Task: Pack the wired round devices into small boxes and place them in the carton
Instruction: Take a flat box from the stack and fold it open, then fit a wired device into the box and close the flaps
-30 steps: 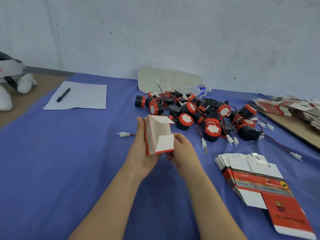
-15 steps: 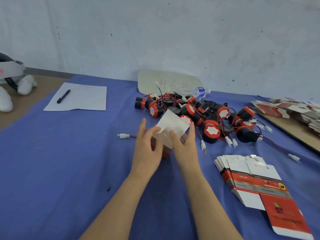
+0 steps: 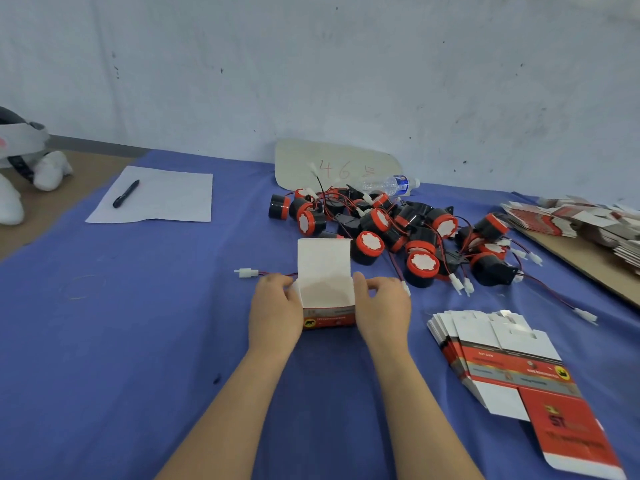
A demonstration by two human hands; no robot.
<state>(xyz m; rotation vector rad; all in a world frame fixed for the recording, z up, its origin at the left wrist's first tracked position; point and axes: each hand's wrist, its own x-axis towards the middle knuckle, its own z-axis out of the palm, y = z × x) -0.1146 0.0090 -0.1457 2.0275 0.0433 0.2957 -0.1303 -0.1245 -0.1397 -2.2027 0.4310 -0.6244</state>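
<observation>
Both hands close on one small box from opposite sides. The left hand has its curled fingers against the box's left wall, and the right hand grips the right wall with the thumb at the top edge. The hands are apart, with only the box between them. It stands on the blue cloth with its mouth up and its white lid flap raised at the 12 o'clock side. Gripped like this it probably keeps square and steady, with the opening left free for loading. Whether the fingertips are also folding in the small side flaps is hard to say, because the hands cover those edges.

The box looks empty. The round devices, black bodies with red rims, lie in a tangled heap of red and black wires from 12 to 2 o'clock of the box, an easy reach for the right hand. One white connector on its wire lies just beyond the left hand, at about 10 o'clock. A fanned stack of flat box blanks waits at 4 o'clock, and more blanks sit on a brown board at 2 o'clock. Further back are a sheet of paper with a pen at 10 o'clock and a water bottle at 1 o'clock. No carton is in view.

Judging by this, the box is formed and the next step is to load a device.
</observation>
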